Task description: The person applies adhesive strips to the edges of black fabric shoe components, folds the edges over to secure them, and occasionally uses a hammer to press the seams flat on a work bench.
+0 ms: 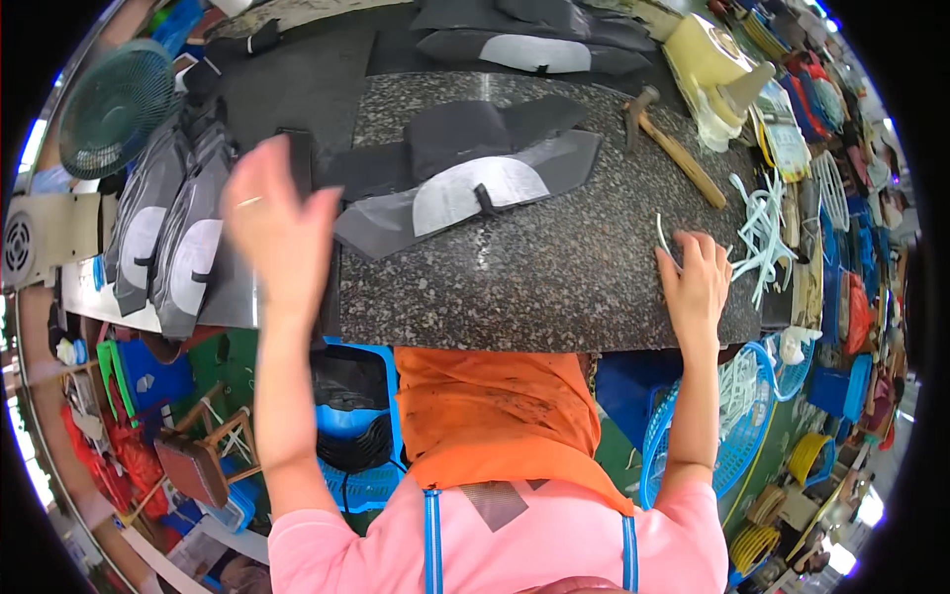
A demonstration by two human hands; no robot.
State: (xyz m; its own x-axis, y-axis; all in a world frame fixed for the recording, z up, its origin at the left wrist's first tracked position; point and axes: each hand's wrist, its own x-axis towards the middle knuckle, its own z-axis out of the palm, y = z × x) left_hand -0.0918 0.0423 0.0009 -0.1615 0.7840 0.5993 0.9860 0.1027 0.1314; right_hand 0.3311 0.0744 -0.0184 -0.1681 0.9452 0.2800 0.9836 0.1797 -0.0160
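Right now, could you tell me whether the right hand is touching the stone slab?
Touching. The head view shows the right hand lying flat on the stone slab, fingers spread near a thin white strip, with no gap beneath the palm.

At twelve o'clock we see dark cut pieces [539, 45] stacked with a pale panel among them. At two o'clock a wooden-handled hammer [673, 147] lies on the speckled stone bench [515, 287], a yellow machine [708, 59] just beyond it. At ten o'clock stands a green fan [114, 104], and more grey pieces [163, 233] lie at nine. Below the bench edge, at four o'clock, we find a blue basket [737, 426]; at seven, a small wooden stool [198, 460].
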